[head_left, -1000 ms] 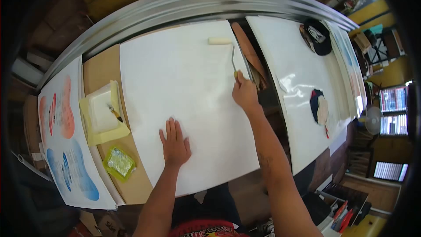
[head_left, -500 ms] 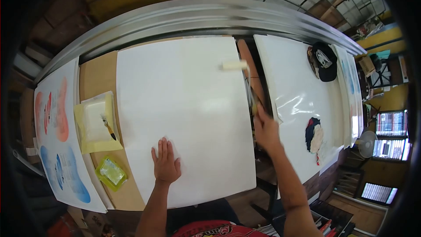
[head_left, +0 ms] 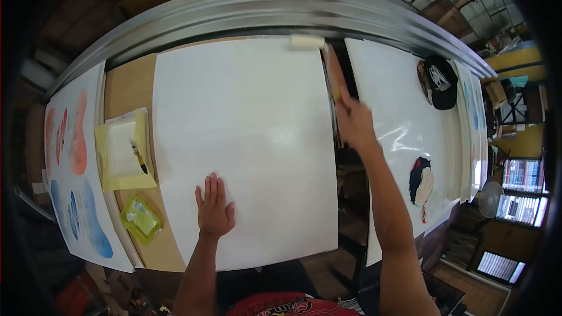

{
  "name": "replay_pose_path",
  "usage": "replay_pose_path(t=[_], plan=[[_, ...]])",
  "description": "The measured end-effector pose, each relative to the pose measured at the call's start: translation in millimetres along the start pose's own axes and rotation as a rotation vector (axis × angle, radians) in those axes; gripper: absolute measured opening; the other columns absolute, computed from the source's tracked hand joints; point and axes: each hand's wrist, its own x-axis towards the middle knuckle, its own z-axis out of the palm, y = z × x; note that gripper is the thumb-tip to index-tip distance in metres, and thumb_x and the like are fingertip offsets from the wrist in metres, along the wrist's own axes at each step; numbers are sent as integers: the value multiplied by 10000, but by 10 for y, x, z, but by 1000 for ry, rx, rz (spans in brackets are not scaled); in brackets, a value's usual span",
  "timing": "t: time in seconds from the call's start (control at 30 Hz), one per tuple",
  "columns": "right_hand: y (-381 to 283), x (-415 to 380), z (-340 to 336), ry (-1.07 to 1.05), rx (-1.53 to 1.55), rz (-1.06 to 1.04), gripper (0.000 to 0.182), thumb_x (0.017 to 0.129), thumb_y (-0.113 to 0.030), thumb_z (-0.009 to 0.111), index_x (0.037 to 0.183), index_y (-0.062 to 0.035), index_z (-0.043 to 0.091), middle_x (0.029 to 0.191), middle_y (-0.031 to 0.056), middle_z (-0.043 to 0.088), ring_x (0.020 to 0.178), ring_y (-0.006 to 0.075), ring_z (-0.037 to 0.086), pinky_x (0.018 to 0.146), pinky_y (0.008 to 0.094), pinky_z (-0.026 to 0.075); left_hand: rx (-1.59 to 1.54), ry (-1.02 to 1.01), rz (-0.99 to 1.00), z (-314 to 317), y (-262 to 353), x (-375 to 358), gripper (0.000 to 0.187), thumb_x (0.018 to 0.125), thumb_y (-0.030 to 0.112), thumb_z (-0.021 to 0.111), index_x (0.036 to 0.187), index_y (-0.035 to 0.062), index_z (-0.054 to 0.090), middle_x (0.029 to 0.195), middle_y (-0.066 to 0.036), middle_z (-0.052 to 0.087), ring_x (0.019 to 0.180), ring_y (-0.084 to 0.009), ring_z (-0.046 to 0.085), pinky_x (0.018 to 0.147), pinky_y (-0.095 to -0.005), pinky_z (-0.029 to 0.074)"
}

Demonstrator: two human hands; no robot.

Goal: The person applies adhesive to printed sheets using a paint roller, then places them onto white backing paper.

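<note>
A large white sheet (head_left: 252, 140) lies flat before me on a brown board (head_left: 132, 88). My left hand (head_left: 215, 208) presses on its lower left part, palm down with fingers stretched out. Wrapped around the handle of a paint roller (head_left: 307, 41), my right hand (head_left: 354, 122) is beyond the sheet's right edge, over the gap between the two work surfaces. The roller's cream sleeve lies across the sheet's far right corner. A faint wet-looking sheen shows on the right half of the sheet.
To the left are a yellow-lined tray (head_left: 124, 151) with a brush (head_left: 139, 158), a green container (head_left: 140, 220) and a printed poster (head_left: 76, 175). On the right-hand white surface (head_left: 386, 93) lie a black cap (head_left: 440, 85) and a crumpled cloth (head_left: 421, 182). Metal rails (head_left: 234, 9) run behind.
My right hand has pushed the roller away from me, up to the sheet's far edge. My left hand stays flat on the sheet. The whole view has shifted slightly.
</note>
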Motion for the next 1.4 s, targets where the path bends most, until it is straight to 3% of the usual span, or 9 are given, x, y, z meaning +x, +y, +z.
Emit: replay_pose_path(t=[0.1, 0.37, 0.47, 0.63, 0.7, 0.77, 1.03, 1.27, 1.4], plan=[[206, -571, 317, 37, 80, -219, 382, 882, -2, 630, 1263, 30, 644, 838, 246, 695, 750, 321, 717, 719, 389, 554, -7, -1, -2, -16, 6, 4, 734, 907, 238, 527, 1520, -78, 275, 1595, -280, 277, 1498, -429, 243, 1188, -643, 108], [-70, 806, 666, -8, -19, -160, 330, 916, -127, 617, 1216, 2, 668, 773, 286, 646, 678, 415, 660, 629, 433, 524, 13, 35, 19, 42, -29, -21, 743, 910, 256, 522, 1528, -68, 266, 1605, -270, 261, 1506, -409, 238, 1194, -636, 101], [-207, 472, 492, 50, -75, -304, 332, 911, -112, 625, 1216, 10, 668, 769, 281, 644, 676, 376, 676, 626, 410, 526, 2, 0, 1, 41, -24, -22, 746, 914, 262, 519, 1532, -65, 260, 1617, -266, 234, 1514, -401, 218, 1197, -630, 96], [-136, -506, 511, -87, 66, -75, 395, 923, -66, 626, 1316, -22, 631, 972, 201, 737, 859, 241, 732, 801, 324, 545, -3, -34, -8, 5, -20, -13, 747, 918, 255, 514, 1535, -65, 244, 1625, -263, 210, 1519, -406, 194, 1199, -626, 92], [-168, -192, 612, -132, -39, -89, 395, 921, -124, 596, 1285, 30, 615, 951, 286, 697, 911, 404, 706, 825, 411, 555, -4, -32, 3, 11, -30, -19, 735, 916, 229, 512, 1528, -77, 243, 1613, -281, 223, 1510, -431, 202, 1198, -626, 94], [-374, 276, 711, -111, -148, -108, 350, 922, -146, 584, 1212, 45, 632, 964, 290, 693, 915, 427, 694, 821, 425, 557, -3, -16, 10, -1, -24, -30, 736, 917, 232, 514, 1527, -78, 243, 1613, -281, 221, 1512, -428, 196, 1199, -626, 95], [-398, -288, 707, -13, 12, -218, 332, 932, -173, 581, 1202, 12, 637, 906, 274, 693, 904, 431, 691, 817, 441, 561, -21, -18, 8, -14, -32, -6, 732, 921, 231, 517, 1523, -85, 245, 1614, -281, 221, 1513, -425, 198, 1198, -625, 102], [-576, 657, 1246, -34, -49, -104, 305, 902, -182, 589, 1167, -47, 655, 887, 242, 670, 856, 446, 666, 781, 490, 552, -53, -4, 15, -7, -30, -24, 712, 932, 233, 512, 1519, -84, 265, 1620, -275, 210, 1521, -413, 176, 1197, -628, 106], [-753, -230, 805, -44, -69, -136, 370, 913, -160, 589, 1255, -31, 641, 918, 271, 690, 885, 430, 689, 815, 445, 557, -42, -6, 23, -26, -41, -30, 707, 936, 236, 512, 1518, -85, 269, 1619, -274, 213, 1522, -405, 178, 1197, -628, 114]])
